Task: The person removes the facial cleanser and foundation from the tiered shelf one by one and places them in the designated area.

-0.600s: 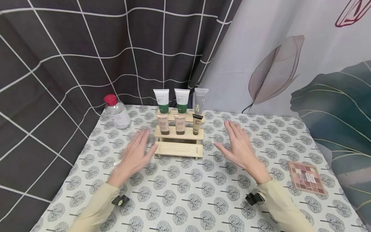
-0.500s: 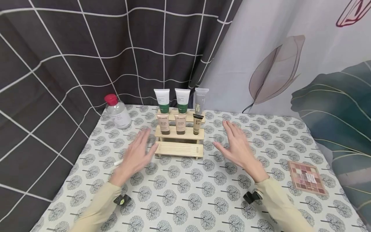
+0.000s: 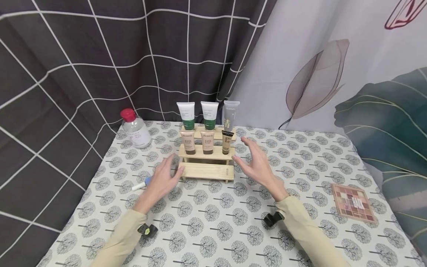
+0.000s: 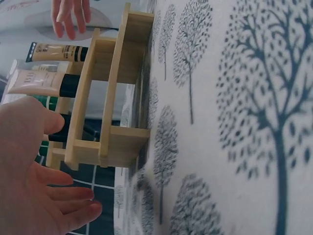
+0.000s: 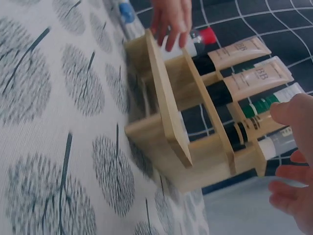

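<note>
A three-step wooden display rack [image 3: 207, 171] stands mid-table in the head view. On its top step are two white-and-green squeeze tubes [image 3: 209, 115] and a grey tube [image 3: 230, 115]. The middle step holds two beige BB cream tubes [image 3: 207, 142] and a small black-and-gold tube [image 3: 227, 143]. Nothing lies on the lowest step. Just left of the rack is my left hand [image 3: 162, 181], thumb near the lowest step's end. My right hand [image 3: 258, 166] is at the opposite side, fingers extended near the black-and-gold tube. Both hands hold nothing.
A clear bottle [image 3: 137, 131] with a red cap stands at the back left. Partly hidden behind my left hand lies a white-and-blue pen-like stick [image 3: 139, 185]. An eyeshadow palette [image 3: 353, 203] lies at the right. Curtains [image 3: 173, 55] hang behind the table.
My right hand has moved left, closer to the rack. The left hand has shifted slightly down and right, uncovering the blue part of the stick. The rack and tubes stay put.
</note>
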Demonstrator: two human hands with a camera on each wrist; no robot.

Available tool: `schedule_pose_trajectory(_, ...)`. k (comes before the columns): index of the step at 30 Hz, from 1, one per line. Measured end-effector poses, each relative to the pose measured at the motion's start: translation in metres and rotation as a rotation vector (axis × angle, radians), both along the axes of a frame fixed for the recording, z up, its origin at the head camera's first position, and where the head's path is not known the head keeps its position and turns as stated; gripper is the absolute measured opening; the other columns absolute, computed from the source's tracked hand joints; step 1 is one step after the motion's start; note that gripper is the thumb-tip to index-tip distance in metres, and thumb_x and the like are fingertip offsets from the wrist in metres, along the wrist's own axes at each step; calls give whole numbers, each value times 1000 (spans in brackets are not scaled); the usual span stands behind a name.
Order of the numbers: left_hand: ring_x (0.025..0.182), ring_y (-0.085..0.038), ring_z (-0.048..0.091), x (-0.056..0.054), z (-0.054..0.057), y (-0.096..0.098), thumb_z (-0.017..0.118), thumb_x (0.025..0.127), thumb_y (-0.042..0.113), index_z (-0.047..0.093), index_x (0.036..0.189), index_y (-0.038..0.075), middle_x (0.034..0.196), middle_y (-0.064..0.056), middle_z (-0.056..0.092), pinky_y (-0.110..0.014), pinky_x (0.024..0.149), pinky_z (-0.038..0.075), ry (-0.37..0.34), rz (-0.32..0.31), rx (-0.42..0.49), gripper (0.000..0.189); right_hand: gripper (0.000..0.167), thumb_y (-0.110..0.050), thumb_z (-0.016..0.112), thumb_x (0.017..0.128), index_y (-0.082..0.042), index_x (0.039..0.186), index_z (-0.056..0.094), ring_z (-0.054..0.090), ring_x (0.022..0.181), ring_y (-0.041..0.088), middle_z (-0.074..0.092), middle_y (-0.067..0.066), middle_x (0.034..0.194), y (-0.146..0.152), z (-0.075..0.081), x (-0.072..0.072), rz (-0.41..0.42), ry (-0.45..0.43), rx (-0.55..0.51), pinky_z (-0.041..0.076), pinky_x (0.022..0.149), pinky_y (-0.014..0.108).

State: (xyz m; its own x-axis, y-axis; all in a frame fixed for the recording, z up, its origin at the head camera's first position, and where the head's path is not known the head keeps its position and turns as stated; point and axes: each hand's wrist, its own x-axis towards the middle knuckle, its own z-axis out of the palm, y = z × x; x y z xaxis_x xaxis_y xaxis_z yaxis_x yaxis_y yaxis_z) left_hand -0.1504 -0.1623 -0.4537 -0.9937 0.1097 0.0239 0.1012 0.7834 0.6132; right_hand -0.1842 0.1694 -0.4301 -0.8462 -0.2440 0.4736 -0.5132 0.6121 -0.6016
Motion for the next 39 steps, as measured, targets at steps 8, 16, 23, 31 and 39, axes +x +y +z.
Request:
schedule_pose_trajectory(8, 139, -45, 47, -5, -10, 6, 55, 103, 41, 34, 154, 0, 151, -25, 48, -62, 119, 35, -3, 19, 84, 69, 56, -14, 75, 91, 5, 138, 51, 63, 119, 36, 62, 23, 135, -19, -1, -9, 18, -79, -178, 53, 107, 49)
schedule_pose_trajectory(16, 120, -41, 63, -8, -18, 10, 59, 102, 33, 44, 146, -6, 132, -28, 62, -55, 107, 52, -30, 65, 151, 60, 42, -5, 75, 90, 5, 127, 56, 69, 108, 35, 67, 23, 122, -34, -7, -19, 51, -117, -314, 59, 99, 43)
schedule_pose_trajectory(23, 112, -37, 68, -9, -21, 13, 64, 99, 31, 48, 143, -6, 127, -27, 65, -49, 100, 58, -39, 95, 182, 59, 34, -1, 74, 89, 6, 118, 59, 70, 100, 35, 70, 23, 110, -41, -9, -21, 0, -121, -333, 62, 92, 42)
schedule_pose_trajectory(31, 105, -35, 70, -9, -24, 15, 71, 95, 29, 56, 135, -5, 120, -25, 69, -45, 94, 61, -25, 152, 243, 55, 29, -3, 71, 92, 6, 117, 59, 70, 100, 37, 69, 26, 112, -41, -12, -21, -18, -143, -385, 61, 96, 45)
schedule_pose_trajectory(39, 104, -35, 71, -10, -26, 15, 76, 91, 27, 60, 130, -4, 119, -24, 70, -43, 93, 61, -43, 205, 317, 52, 32, -3, 71, 92, 8, 119, 58, 70, 101, 37, 69, 26, 111, -30, -8, -15, -56, -149, -402, 61, 96, 41)
